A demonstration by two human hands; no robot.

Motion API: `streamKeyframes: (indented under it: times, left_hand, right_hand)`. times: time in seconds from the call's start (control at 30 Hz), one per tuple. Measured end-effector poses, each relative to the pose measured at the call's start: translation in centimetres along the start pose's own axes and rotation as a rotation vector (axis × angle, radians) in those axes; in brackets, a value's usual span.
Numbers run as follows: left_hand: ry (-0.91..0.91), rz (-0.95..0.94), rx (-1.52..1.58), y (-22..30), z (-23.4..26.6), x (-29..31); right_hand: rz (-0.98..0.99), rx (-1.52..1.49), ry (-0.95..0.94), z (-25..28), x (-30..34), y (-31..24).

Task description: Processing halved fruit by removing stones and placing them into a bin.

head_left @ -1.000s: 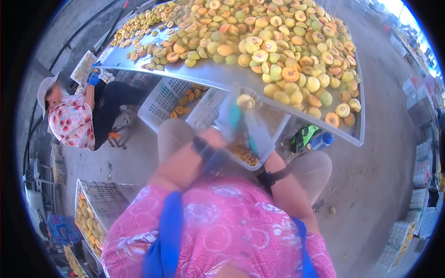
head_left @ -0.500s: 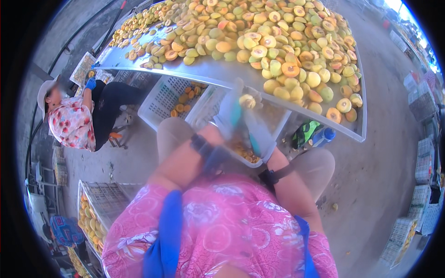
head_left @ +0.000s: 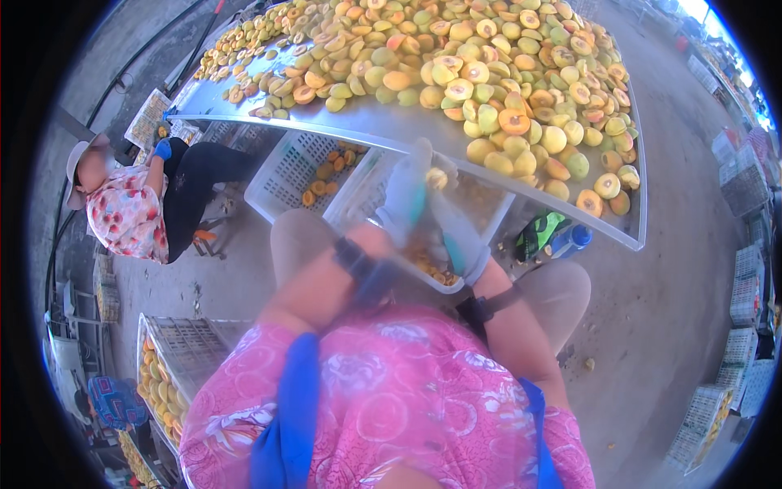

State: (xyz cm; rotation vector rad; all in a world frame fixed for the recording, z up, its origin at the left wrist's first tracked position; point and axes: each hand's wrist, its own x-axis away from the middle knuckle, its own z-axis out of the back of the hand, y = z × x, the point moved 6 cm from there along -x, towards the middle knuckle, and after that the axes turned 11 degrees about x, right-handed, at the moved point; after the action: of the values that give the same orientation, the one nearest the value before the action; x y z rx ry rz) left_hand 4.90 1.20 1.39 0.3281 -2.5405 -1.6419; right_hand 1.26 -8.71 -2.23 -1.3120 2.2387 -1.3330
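Observation:
In front of me, both my hands wear pale gloves with teal patches. They meet above a white plastic crate (head_left: 498, 213) that has orange fruit pieces in its bottom. A pale yellow apricot half (head_left: 437, 178) is at the fingertips of my right hand (head_left: 460, 240), which is closed on it. Beside the fruit, my left hand (head_left: 402, 196) reaches up with smeared fingers, so its grip is unclear. Many apricot halves (head_left: 513, 122), some cut side up, are heaped on the metal table (head_left: 366, 122) just beyond my hands.
Another white crate (head_left: 273, 179) with orange halves stands to the left. A blue-capped bottle (head_left: 574, 238) and a green-black bag (head_left: 538, 232) are under the table's right corner. A seated person (head_left: 126, 204) works at far left. A fruit-filled crate (head_left: 183, 350) is at lower left.
My hands stay at almost the same place over the crate, with the apricot half still at the fingertips. The seated person's head and gloved hand have shifted slightly.

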Motion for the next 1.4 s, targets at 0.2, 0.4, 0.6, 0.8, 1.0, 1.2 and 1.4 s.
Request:
streamKeyframes:
  times: [0.2,0.4,0.6,0.8,1.0,1.2,1.4]
  left_hand:
    - [-0.129,0.237,0.075,-0.8,0.2,-0.6]
    - [-0.129,0.157,-0.135,0.5,0.0,-0.7]
    - [-0.291,0.136,-0.509,-0.1,1.1,-1.1]
    - [-0.341,0.301,-0.392,0.1,1.6,-0.2]
    - [-0.252,0.376,0.288,-0.6,2.6,1.4]
    - [-0.022,0.36,0.949,-1.4,7.6,-0.3]
    - [0.289,-0.058,-0.307,5.9,18.1,-4.6]
  right_hand:
    - [-0.008,0.08,0.016,0.0,0.2,0.2]
    - [-0.033,0.022,-0.052,0.4,0.2,0.5]
    - [-0.091,0.071,0.014,-0.3,0.5,0.6]
    - [-0.264,-0.26,-0.291,-1.5,0.5,1.7]
    - [-0.378,-0.896,-0.901,-4.7,0.6,2.0]
    - [-0.285,-0.7,-0.728,-4.7,-0.3,2.9]
    - [-0.28,-0.827,-0.696,-3.1,-1.7,3.4]
